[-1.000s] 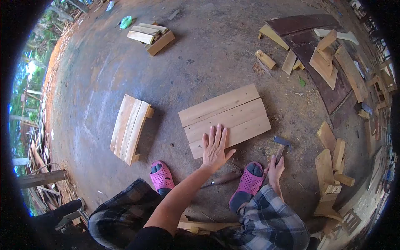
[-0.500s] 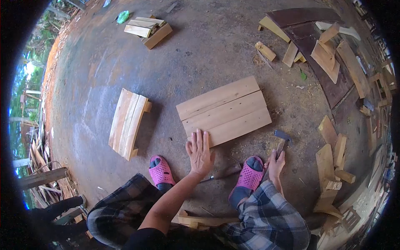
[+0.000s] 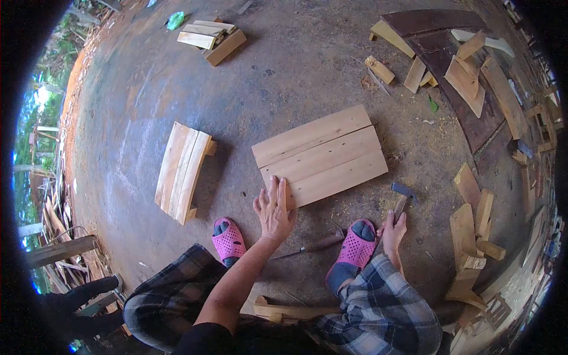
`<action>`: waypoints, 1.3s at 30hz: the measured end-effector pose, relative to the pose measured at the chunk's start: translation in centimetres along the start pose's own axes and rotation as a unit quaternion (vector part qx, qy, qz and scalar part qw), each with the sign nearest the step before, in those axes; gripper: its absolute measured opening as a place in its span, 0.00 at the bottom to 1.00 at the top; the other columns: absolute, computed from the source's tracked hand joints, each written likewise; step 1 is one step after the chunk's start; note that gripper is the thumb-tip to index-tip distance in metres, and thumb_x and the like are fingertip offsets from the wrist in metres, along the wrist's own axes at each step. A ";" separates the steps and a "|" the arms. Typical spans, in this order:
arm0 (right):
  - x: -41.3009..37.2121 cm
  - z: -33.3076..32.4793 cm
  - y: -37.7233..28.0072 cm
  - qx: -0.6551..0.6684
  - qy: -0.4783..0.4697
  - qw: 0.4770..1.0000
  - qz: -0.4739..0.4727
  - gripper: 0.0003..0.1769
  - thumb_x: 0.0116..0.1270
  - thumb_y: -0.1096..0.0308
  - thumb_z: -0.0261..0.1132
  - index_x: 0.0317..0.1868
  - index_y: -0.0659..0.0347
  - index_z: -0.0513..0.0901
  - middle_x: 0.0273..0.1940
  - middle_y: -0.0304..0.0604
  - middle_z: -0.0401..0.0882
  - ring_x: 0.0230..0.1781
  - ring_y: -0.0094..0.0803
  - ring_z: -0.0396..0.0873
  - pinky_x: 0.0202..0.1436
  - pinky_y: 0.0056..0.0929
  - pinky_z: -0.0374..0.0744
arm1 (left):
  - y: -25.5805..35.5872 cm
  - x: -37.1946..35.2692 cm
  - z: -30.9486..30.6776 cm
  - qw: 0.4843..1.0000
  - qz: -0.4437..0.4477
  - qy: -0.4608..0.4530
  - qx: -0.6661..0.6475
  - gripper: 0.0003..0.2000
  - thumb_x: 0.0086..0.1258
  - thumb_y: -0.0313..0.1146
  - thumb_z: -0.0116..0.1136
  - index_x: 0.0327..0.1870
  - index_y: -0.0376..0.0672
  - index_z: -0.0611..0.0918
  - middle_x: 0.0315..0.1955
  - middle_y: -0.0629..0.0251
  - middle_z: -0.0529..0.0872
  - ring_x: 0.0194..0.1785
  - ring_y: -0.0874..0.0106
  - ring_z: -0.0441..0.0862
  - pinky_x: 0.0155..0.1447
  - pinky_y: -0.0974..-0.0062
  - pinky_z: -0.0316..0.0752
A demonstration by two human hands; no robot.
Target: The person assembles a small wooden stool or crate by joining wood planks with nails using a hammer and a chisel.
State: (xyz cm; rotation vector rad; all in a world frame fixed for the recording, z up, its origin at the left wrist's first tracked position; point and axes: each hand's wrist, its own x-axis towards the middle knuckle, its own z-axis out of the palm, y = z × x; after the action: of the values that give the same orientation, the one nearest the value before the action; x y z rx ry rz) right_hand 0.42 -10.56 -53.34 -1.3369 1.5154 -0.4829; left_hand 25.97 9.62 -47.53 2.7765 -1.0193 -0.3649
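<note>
A panel of three wooden planks (image 3: 322, 157) lies in front of me, with small dark nail marks on its boards. My left hand (image 3: 275, 213) rests its outstretched fingers on the panel's near left corner, the thumb out of sight. In my right hand (image 3: 392, 232) is a claw hammer (image 3: 403, 190), gripped by its wooden handle with the dark metal head pointing away from me. The hammer is close to the floor, beside my right foot in a pink slipper (image 3: 356, 241). Between my feet lies a long tool with a dark handle (image 3: 322, 243).
On the left stands a low slatted wooden piece (image 3: 182, 171). Stacked wood pieces (image 3: 213, 38) lie at the far left near a green plastic bag (image 3: 176, 21). Wood offcuts (image 3: 464, 222) and a dark brown panel (image 3: 467, 77) occupy the right side.
My left hand has slid slightly left and toward me along the panel's corner. The right hand with the hammer stays nearly in place, and the view has shifted a little.
</note>
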 end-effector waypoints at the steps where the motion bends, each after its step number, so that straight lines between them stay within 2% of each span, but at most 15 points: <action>1: 0.1 0.0 0.1 -0.003 -0.006 1.000 -0.003 0.14 0.74 0.62 0.58 0.42 0.66 0.67 0.15 0.38 0.72 0.09 0.25 0.72 0.10 0.26 0.70 | -0.1 0.0 0.0 1.000 0.000 0.000 0.000 0.48 0.53 0.36 0.70 0.75 0.49 0.54 0.74 0.54 0.55 0.68 0.43 0.61 0.67 0.43 0.52; 10: 0.1 0.0 0.0 -0.003 -0.005 1.000 -0.005 0.13 0.73 0.63 0.59 0.40 0.64 0.67 0.15 0.39 0.72 0.10 0.25 0.73 0.10 0.27 0.71 | -0.3 0.2 -0.3 1.000 0.026 0.002 -0.002 0.47 0.51 0.36 0.70 0.75 0.46 0.56 0.72 0.57 0.59 0.65 0.47 0.64 0.66 0.46 0.54; 17: 0.1 0.0 0.1 0.002 -0.002 1.000 0.001 0.13 0.73 0.63 0.59 0.42 0.65 0.68 0.16 0.39 0.72 0.10 0.25 0.73 0.10 0.27 0.71 | -0.3 0.3 -0.6 1.000 0.025 -0.005 0.018 0.48 0.51 0.38 0.71 0.75 0.48 0.56 0.74 0.59 0.57 0.68 0.44 0.60 0.68 0.44 0.51; 25: 0.1 0.0 0.0 0.001 0.000 1.000 -0.013 0.13 0.73 0.64 0.60 0.39 0.64 0.67 0.16 0.39 0.71 0.09 0.25 0.72 0.10 0.27 0.71 | -0.7 0.6 -0.6 0.999 0.037 -0.010 0.010 0.49 0.51 0.39 0.71 0.75 0.50 0.55 0.74 0.58 0.56 0.69 0.42 0.59 0.68 0.41 0.50; 31: 0.1 0.1 0.0 0.023 0.008 1.000 -0.006 0.12 0.72 0.65 0.60 0.38 0.63 0.67 0.16 0.39 0.71 0.10 0.25 0.72 0.10 0.27 0.71 | -0.2 0.6 0.1 0.999 0.040 -0.002 -0.014 0.48 0.50 0.36 0.70 0.75 0.49 0.56 0.74 0.58 0.56 0.69 0.42 0.59 0.68 0.41 0.50; 34: 0.2 0.0 0.3 0.009 0.011 1.000 -0.003 0.12 0.72 0.64 0.60 0.38 0.62 0.67 0.17 0.40 0.72 0.10 0.26 0.73 0.10 0.28 0.71 | 0.5 0.2 0.3 0.999 0.017 0.010 0.036 0.47 0.51 0.37 0.70 0.75 0.49 0.56 0.74 0.59 0.56 0.73 0.44 0.53 0.69 0.41 0.48; 39: 0.4 -0.1 0.6 0.020 -0.001 1.000 -0.005 0.14 0.72 0.63 0.60 0.40 0.65 0.67 0.18 0.41 0.72 0.10 0.27 0.73 0.10 0.28 0.72 | 2.9 0.0 -0.2 0.999 0.039 -0.011 0.030 0.47 0.56 0.40 0.68 0.76 0.47 0.54 0.75 0.59 0.54 0.75 0.47 0.50 0.70 0.40 0.45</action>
State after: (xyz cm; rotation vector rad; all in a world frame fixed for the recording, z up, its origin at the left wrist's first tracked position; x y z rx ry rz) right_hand 0.07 -10.77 -53.94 -1.3145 1.4914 -0.5154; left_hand 24.19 7.44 -46.70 2.7819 -1.1575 -0.3596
